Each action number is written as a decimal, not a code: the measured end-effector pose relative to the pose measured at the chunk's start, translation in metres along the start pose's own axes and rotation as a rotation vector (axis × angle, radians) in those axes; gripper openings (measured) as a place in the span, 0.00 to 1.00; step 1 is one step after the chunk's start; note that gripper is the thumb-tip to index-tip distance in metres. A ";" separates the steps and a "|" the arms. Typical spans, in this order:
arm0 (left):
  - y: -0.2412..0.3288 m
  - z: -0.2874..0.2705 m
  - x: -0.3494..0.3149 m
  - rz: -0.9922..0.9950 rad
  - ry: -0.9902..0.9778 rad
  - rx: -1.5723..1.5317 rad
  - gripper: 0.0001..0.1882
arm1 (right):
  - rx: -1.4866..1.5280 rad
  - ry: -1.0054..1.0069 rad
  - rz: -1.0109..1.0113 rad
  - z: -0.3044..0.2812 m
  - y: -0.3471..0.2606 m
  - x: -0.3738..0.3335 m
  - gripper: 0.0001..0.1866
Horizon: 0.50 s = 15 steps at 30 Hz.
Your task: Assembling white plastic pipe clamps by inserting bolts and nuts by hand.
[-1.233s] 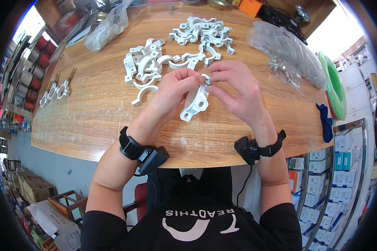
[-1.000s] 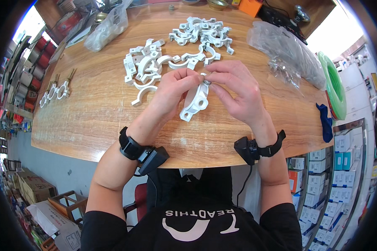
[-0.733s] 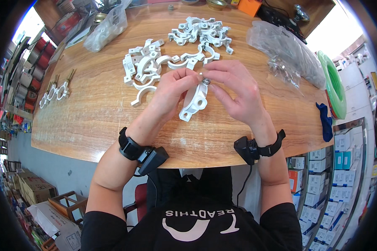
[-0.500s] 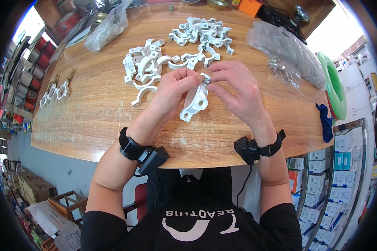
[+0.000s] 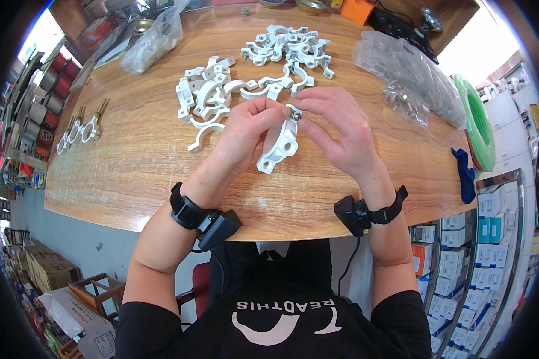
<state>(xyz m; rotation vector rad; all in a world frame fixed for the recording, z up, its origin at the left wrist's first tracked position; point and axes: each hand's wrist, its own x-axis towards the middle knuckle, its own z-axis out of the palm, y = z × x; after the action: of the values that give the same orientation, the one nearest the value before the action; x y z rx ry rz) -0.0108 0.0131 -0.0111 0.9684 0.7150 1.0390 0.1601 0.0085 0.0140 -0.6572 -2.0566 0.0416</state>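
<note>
A white plastic pipe clamp [image 5: 285, 143] hangs tilted over the near middle of the table, its ear with a small metal screw and nut [image 5: 296, 115] uppermost. My left hand [image 5: 247, 128] pinches that upper ear between thumb and fingers. On the other side, my right hand [image 5: 341, 128] has its index finger and thumb closed around the metal screw and nut. The fingertips partly hide the join. Just behind my hands lies a pile of loose white clamp halves [image 5: 208, 96]. Farther back is a heap of white clamps with metal screws [image 5: 290, 46].
Ring clamps with long screws [image 5: 90, 128] lie at the left. A clear plastic bag [image 5: 156, 42] sits at the back left; a bag of small metal parts [image 5: 404, 99] lies at the right. A green coil [image 5: 482, 128] and a dark blue cloth [image 5: 463, 175] are at the right edge.
My right thumb and fingers have shifted slightly at the screw, leaving more of the nut visible. My left hand and the clamp stay in place.
</note>
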 end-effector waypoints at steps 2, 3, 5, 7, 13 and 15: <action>0.000 -0.001 0.001 0.003 0.005 -0.006 0.07 | 0.005 0.020 -0.012 0.001 0.000 0.001 0.07; -0.001 -0.002 0.001 0.004 -0.004 -0.012 0.07 | -0.013 0.002 -0.033 0.001 0.003 0.000 0.07; -0.002 -0.001 0.001 0.005 -0.010 -0.015 0.08 | -0.029 -0.015 -0.053 0.000 0.004 -0.001 0.07; -0.002 0.000 0.001 -0.012 0.007 -0.008 0.08 | -0.005 -0.043 0.026 -0.002 0.003 -0.002 0.08; -0.002 0.000 0.001 0.003 0.004 -0.023 0.08 | -0.067 -0.019 -0.062 0.000 0.005 -0.002 0.09; -0.003 0.000 0.002 0.005 0.007 -0.009 0.08 | -0.044 -0.025 -0.033 -0.001 0.003 -0.001 0.08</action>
<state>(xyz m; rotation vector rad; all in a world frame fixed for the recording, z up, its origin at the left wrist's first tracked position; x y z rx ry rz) -0.0095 0.0145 -0.0137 0.9592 0.7133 1.0501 0.1626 0.0105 0.0128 -0.6526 -2.0969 -0.0147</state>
